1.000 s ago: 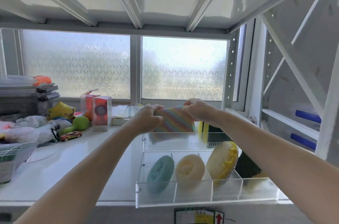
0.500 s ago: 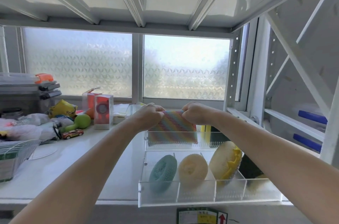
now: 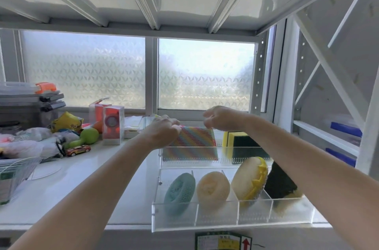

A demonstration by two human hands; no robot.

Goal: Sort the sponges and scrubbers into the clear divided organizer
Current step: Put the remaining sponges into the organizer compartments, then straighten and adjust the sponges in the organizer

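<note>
The clear divided organizer (image 3: 225, 218) sits at the shelf's front edge. Its front row holds a teal round scrubber (image 3: 179, 192), a cream round scrubber (image 3: 213, 186), a yellow-framed scrubber (image 3: 251, 180) and a dark green scouring pad (image 3: 281, 185). A rainbow-striped pad (image 3: 192, 145) stands upright in the back compartment, left of a yellow-and-green sponge (image 3: 235, 142). My left hand (image 3: 164, 133) grips the pad's top left corner. My right hand (image 3: 221, 119) hovers at its top right corner with fingers loosened.
Left of the organizer lie a toy car (image 3: 78, 149), a green toy (image 3: 88, 136), red boxes (image 3: 112, 126), bags and stacked containers (image 3: 30, 104). A wire basket (image 3: 14, 174) stands at the front left. A shelf board hangs low overhead; a white upright (image 3: 369, 126) bounds the right.
The rainbow pad has gone down from mid-air into the back compartment. My right hand has loosened and lifted a little off its corner.
</note>
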